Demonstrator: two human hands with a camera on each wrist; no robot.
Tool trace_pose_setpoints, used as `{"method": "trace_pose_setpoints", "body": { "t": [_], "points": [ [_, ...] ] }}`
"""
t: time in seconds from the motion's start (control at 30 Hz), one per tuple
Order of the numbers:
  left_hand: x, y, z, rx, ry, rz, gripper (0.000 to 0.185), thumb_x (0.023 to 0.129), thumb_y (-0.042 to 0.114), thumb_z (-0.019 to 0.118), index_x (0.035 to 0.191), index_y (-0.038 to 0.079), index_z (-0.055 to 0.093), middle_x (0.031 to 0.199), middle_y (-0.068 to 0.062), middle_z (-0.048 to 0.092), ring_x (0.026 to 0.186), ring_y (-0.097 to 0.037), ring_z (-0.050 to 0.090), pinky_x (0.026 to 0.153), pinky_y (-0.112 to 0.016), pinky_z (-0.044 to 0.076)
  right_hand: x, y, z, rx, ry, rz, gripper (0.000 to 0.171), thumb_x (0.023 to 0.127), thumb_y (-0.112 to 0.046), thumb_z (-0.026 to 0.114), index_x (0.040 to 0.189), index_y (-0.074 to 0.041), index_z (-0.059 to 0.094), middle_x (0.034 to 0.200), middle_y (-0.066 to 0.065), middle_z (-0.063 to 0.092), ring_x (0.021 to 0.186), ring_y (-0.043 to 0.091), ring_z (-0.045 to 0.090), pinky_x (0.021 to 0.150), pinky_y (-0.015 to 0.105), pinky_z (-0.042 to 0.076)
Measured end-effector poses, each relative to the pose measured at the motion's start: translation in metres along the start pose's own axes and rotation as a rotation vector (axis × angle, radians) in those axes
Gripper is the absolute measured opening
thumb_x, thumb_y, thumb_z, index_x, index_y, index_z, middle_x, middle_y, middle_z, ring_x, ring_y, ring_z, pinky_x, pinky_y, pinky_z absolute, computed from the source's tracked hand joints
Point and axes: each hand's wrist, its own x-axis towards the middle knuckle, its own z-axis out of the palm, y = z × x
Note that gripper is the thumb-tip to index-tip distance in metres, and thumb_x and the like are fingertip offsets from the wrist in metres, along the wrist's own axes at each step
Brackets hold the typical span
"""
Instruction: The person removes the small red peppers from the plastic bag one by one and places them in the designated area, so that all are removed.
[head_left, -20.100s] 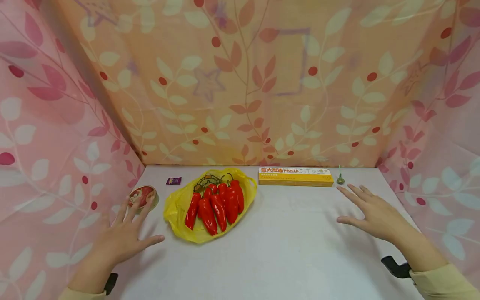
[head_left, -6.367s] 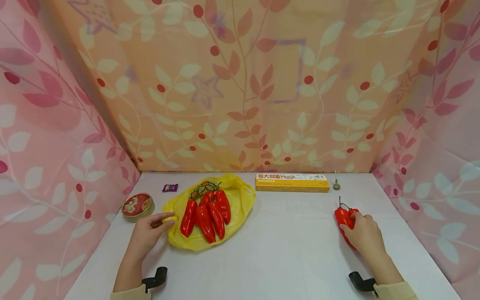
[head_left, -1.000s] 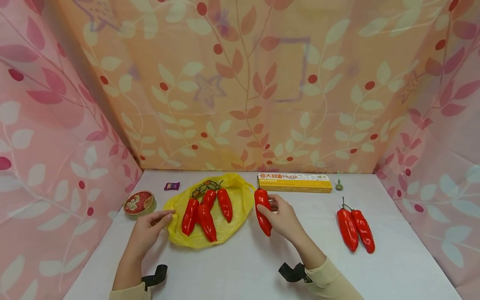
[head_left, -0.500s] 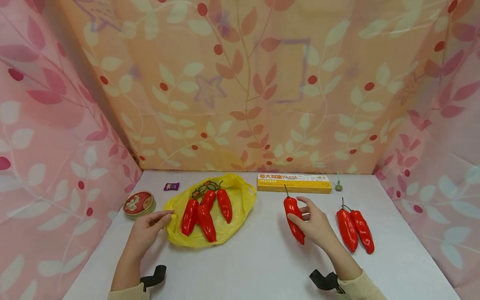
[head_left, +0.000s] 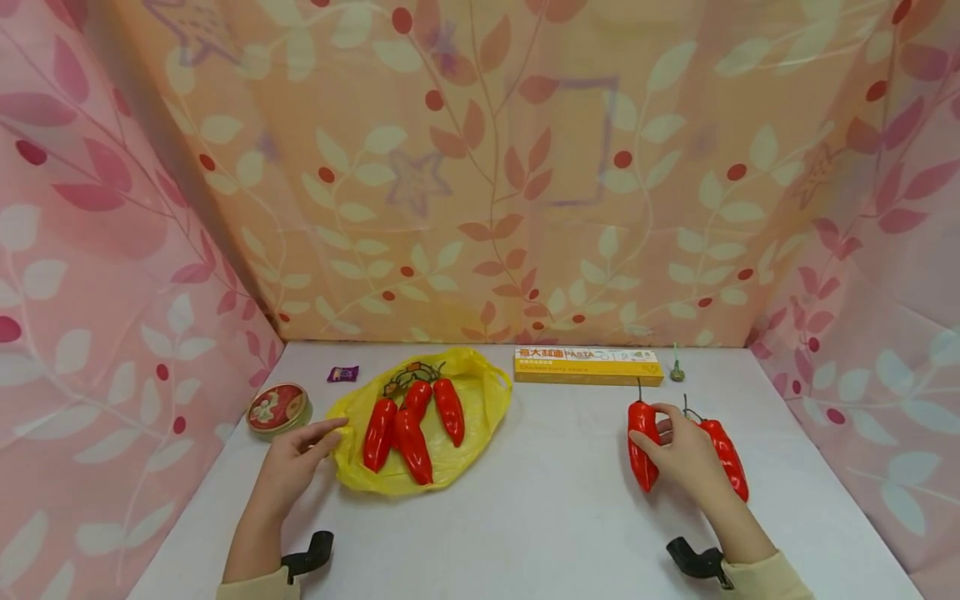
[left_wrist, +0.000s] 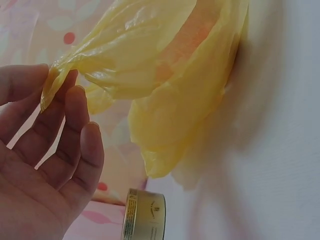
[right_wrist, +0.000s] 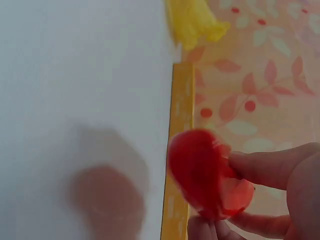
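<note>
Beside the two peppers (head_left: pixel 722 457), right hand (head_left: pixel 684 455) gripping a red pepper (head_left: pixel 642 444); left hand (head_left: pixel 294 460) pinching the yellow bag (head_left: pixel 480 400).

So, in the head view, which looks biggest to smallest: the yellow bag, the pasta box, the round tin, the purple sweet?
1. yellow bag
2. pasta box
3. round tin
4. purple sweet
The gaps are plain, despite differing distance.

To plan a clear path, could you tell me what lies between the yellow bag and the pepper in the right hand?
Only bare white table, in the head view.
</note>
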Motion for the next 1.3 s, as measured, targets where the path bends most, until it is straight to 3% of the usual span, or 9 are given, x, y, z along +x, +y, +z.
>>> {"method": "trace_pose_setpoints", "body": {
  "t": [0.23, 0.47, 0.77, 1.07, 1.3],
  "points": [
    [0.003, -0.005, -0.002, 0.0, 0.031, 0.02, 0.043, 0.099, 0.032, 0.066, 0.139, 0.018, 0.063, 0.139, -0.012, 0.06, 0.114, -0.023, 0.055, 0.086, -0.013, 0.051, 0.004, 0.026, -0.009, -0.101, 0.018, -0.001, 0.07, 0.088, -0.034, 0.076, 0.139, 0.004, 0.045, 0.114, 0.027, 0.062, 0.098, 0.038, 0.062, 0.07, 0.048, 0.061],
    [0.006, -0.007, -0.002, -0.02, 0.036, 0.027, 0.041, 0.097, 0.031, 0.069, 0.135, 0.015, 0.065, 0.136, -0.01, 0.061, 0.11, -0.021, 0.055, 0.084, -0.012, 0.051, 0.005, 0.036, -0.012, -0.119, 0.026, 0.029, 0.071, 0.088, -0.031, 0.077, 0.138, 0.008, 0.045, 0.117, 0.032, 0.06, 0.101, 0.043, 0.06, 0.075, 0.054, 0.06],
    [0.006, -0.007, 0.0, -0.01, 0.042, 0.029, 0.04, 0.097, 0.032, 0.068, 0.133, 0.013, 0.067, 0.134, -0.011, 0.061, 0.112, -0.023, 0.054, 0.083, -0.012, 0.051, 0.006, 0.037, -0.007, -0.193, 0.053, 0.021, 0.068, 0.085, -0.027, 0.078, 0.134, 0.009, 0.048, 0.122, 0.035, 0.055, 0.107, 0.049, 0.053, 0.079, 0.063, 0.056],
    [0.006, -0.006, 0.0, -0.006, 0.044, 0.034, 0.04, 0.098, 0.032, 0.068, 0.133, 0.014, 0.067, 0.134, -0.011, 0.061, 0.113, -0.023, 0.056, 0.084, -0.012, 0.051, 0.007, 0.04, -0.002, -0.249, 0.087, 0.027, 0.063, 0.085, -0.027, 0.079, 0.132, 0.007, 0.053, 0.116, 0.035, 0.051, 0.104, 0.048, 0.049, 0.079, 0.063, 0.056],
    [0.004, -0.006, 0.0, 0.004, 0.04, 0.032, 0.039, 0.098, 0.032, 0.067, 0.133, 0.013, 0.066, 0.135, -0.012, 0.061, 0.115, -0.024, 0.056, 0.084, -0.011, 0.05, 0.009, 0.04, 0.001, -0.253, 0.083, 0.04, 0.066, 0.085, -0.031, 0.079, 0.134, 0.005, 0.053, 0.121, 0.037, 0.047, 0.11, 0.051, 0.045, 0.08, 0.066, 0.054]
  ]
}}
